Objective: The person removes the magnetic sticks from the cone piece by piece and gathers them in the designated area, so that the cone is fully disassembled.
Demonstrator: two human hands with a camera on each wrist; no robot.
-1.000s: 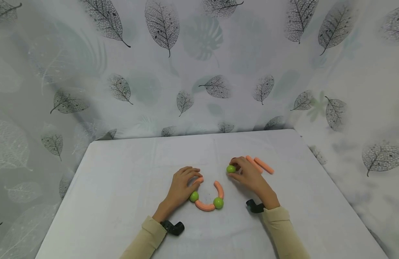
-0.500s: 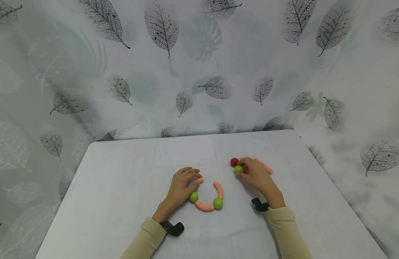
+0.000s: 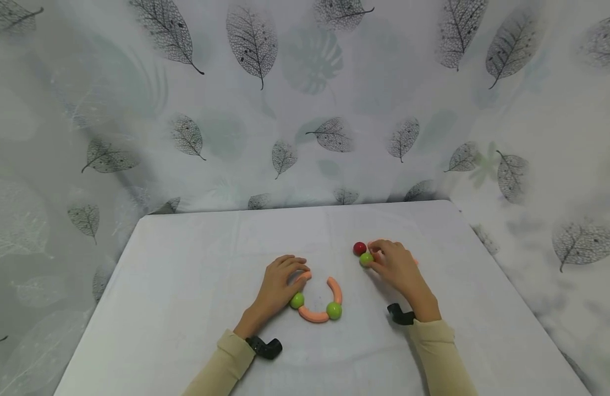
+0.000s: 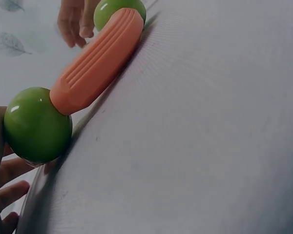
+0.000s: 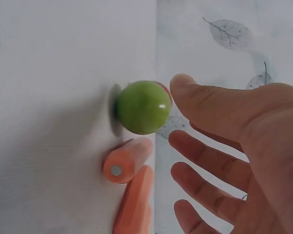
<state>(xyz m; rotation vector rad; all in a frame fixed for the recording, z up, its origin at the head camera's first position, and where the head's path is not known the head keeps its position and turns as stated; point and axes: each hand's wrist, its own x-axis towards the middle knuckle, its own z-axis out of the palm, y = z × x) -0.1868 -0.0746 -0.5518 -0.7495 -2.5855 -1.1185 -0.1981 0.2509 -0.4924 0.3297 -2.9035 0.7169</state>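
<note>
On the white table (image 3: pixel 196 264), my left hand (image 3: pixel 277 283) pinches a curved orange stick (image 3: pixel 306 275), mostly covered by fingers and thumb. That stick belongs to an unclosed ring with a green ball (image 3: pixel 297 300) beside the thumb, a lower curved stick (image 3: pixel 313 315), a second green ball (image 3: pixel 334 310) and a right-hand curved stick (image 3: pixel 336 290). My right hand (image 3: pixel 396 269) hovers by a loose green ball (image 3: pixel 366 259). In the right wrist view its thumb is close to this ball (image 5: pixel 142 108), the other fingers spread and holding nothing.
A red ball (image 3: pixel 360 248) lies just behind the loose green one. Straight orange sticks (image 5: pixel 129 160) lie beside it, partly hidden under my right hand in the head view; one shows a silver end disc. Leaf-printed cloth (image 3: pixel 305 99) hangs behind the table.
My right hand has carried the green ball rightward, set it by the red ball, and loosened its fingers. The red ball, hidden at first, now shows. My left hand stays in place.
</note>
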